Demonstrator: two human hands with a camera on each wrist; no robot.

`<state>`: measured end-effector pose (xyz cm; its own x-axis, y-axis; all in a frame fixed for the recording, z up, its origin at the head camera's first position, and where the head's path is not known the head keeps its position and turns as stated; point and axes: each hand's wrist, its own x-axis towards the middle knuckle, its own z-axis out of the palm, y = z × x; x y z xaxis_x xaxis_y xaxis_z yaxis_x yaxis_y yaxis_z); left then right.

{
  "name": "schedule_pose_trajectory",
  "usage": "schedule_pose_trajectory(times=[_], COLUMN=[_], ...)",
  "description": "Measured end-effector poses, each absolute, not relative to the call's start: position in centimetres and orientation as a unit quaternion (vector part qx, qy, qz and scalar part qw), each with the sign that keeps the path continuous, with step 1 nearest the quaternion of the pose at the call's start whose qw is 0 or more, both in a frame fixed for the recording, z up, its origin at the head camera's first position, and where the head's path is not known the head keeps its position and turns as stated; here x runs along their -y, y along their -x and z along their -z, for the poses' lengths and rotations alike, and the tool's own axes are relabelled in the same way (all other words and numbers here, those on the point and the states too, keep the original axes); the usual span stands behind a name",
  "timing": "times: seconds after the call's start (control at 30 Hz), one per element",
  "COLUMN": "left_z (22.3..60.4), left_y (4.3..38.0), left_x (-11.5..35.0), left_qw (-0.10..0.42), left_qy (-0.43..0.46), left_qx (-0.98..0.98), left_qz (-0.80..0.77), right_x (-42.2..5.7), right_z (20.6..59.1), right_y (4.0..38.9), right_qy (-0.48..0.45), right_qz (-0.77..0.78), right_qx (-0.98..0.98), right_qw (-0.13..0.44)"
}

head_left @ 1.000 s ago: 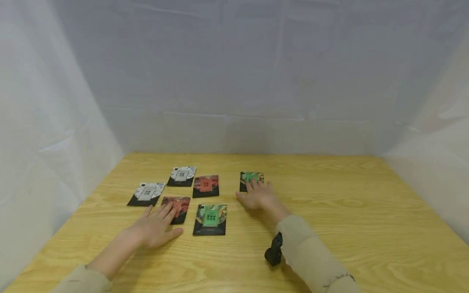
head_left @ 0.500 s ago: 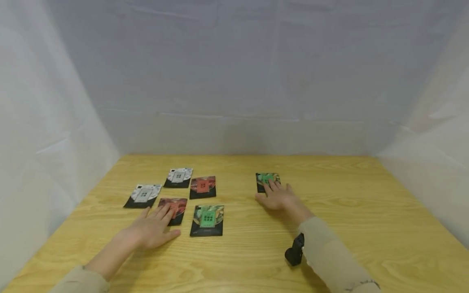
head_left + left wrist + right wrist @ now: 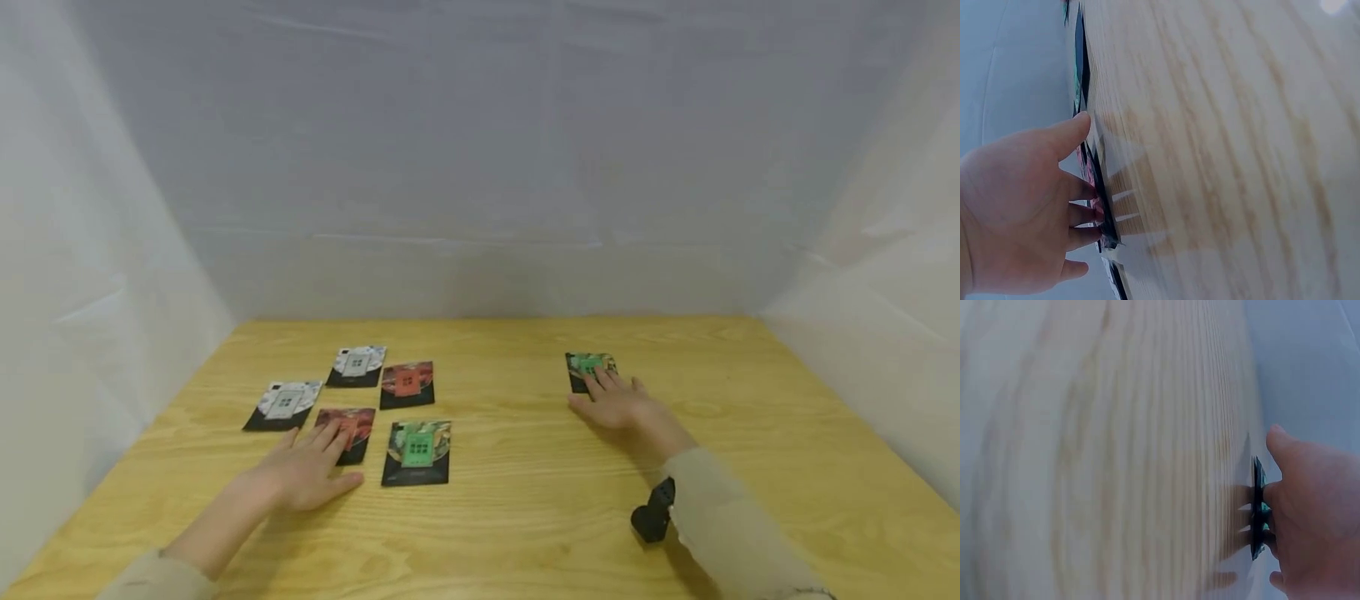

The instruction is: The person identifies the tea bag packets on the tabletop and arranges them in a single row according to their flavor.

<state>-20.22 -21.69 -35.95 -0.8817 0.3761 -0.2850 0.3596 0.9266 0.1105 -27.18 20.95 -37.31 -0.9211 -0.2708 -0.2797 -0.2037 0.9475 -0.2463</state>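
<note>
In the head view, my left hand (image 3: 303,477) lies with straight fingers on the near red-and-black packet (image 3: 360,437). The left wrist view shows those fingertips touching the packet (image 3: 1100,206). Further right, the fingers of my right hand (image 3: 618,404) rest on a green-and-black packet (image 3: 581,367) that lies flat near the back of the table and is partly covered. Another green-and-black packet (image 3: 417,454) lies just right of my left hand. Behind it is a second red-and-black packet (image 3: 407,385).
Two white-and-black packets, one at the back (image 3: 356,367) and one at the left (image 3: 282,406), lie on the wooden table (image 3: 510,517). A black device (image 3: 654,512) sits at my right sleeve. Pale sheeting (image 3: 480,167) closes off the back and sides.
My right hand has slid the green packet to the right, away from the others. The left hand stays on its red packet. The whole head view has shifted slightly.
</note>
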Motion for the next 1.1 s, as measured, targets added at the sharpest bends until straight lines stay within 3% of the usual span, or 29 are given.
schedule_pose_trajectory(times=[0.37,1.1], left_z=[36.2,36.1], left_y=[20.5,20.6], left_x=[21.7,21.8], left_qw=[0.156,0.162], left_qy=[-0.192,-0.199], left_qx=[-0.969,-0.966], left_qz=[-0.022,-0.031], right_x=[-25.3,-32.1], right_z=[36.3,37.2], right_y=[25.9,22.4], right_qy=[0.102,0.112], right_qz=[0.115,0.125], right_qx=[-0.974,-0.978], right_qw=[0.165,0.123])
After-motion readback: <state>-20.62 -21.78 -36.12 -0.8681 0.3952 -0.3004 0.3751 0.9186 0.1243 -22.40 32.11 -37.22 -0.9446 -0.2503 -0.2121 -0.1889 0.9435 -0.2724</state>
